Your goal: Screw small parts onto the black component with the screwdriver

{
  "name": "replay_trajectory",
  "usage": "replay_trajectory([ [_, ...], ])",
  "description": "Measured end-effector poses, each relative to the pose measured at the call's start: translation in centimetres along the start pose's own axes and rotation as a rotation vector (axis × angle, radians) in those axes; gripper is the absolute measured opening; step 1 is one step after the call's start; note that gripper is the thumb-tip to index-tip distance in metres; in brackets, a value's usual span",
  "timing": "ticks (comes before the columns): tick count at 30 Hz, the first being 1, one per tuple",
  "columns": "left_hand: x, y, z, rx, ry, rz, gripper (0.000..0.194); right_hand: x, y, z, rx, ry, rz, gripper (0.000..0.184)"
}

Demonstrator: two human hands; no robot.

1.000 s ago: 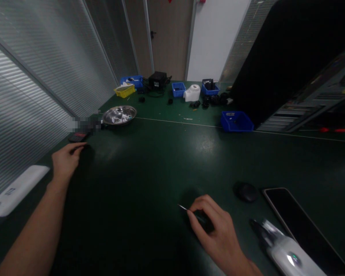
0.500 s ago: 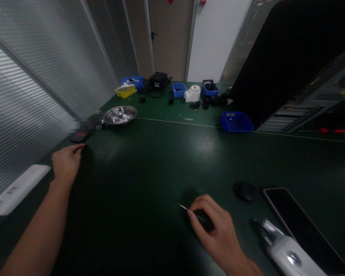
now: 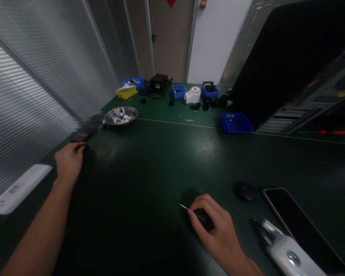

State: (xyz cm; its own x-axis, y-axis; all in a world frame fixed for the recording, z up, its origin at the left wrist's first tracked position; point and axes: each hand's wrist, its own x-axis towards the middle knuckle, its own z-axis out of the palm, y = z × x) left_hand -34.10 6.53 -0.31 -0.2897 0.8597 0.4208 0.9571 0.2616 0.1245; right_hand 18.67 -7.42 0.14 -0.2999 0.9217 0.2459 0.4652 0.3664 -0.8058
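My right hand (image 3: 215, 230) is closed in a pinch low over the green tabletop (image 3: 149, 165). From between its thumb and forefinger sticks the pale tip of a thin silvery rod (image 3: 183, 206), pointing left; the rest is hidden in the hand. At the left, my left hand (image 3: 69, 157) is stretched forward with its fingertips pressed together. Something small and dark shows at those fingertips, too unclear to name. Just beyond it lies a black device with a red display (image 3: 80, 136), partly blurred out.
Behind the left hand stands a metal bowl (image 3: 109, 119) with small white pieces. On the right are a blue bin (image 3: 237, 129), a black mouse (image 3: 246, 191), a phone (image 3: 301, 226) and a white-grey tool (image 3: 296, 257). A white device (image 3: 23, 188) lies left. Several bins line the back.
My left hand sits slightly further right in view, its fingers still pinched. My right hand keeps its pinch on the thin rod, almost unmoved. The view has shifted a little.
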Motion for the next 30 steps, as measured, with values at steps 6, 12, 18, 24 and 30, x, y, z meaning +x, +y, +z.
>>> replay_trajectory([
  [6, -0.1, 0.39, -0.03, 0.03, 0.018, -0.001, 0.04, 0.15, -0.14, -0.06, -0.006, 0.012, -0.009, 0.008],
  [12, -0.1, 0.42, 0.06, 0.0, 0.02, 0.035, 0.039, 0.15, -0.3, -0.05, -0.011, 0.007, 0.001, 0.01],
  [18, 0.03, 0.15, 0.17, 0.002, 0.005, 0.031, 0.037, 0.04, -0.2, -0.13, -0.006, -0.005, 0.003, 0.009],
  [24, -0.04, 0.09, 0.3, 0.045, 0.0, 0.023, 0.038, 0.07, -0.26, -0.08, -0.012, 0.012, -0.003, 0.011],
  [30, -0.51, 0.05, 0.37, 0.093, 0.017, -0.024, 0.044, 0.16, -0.65, -0.17, 0.0, 0.028, 0.008, 0.01],
])
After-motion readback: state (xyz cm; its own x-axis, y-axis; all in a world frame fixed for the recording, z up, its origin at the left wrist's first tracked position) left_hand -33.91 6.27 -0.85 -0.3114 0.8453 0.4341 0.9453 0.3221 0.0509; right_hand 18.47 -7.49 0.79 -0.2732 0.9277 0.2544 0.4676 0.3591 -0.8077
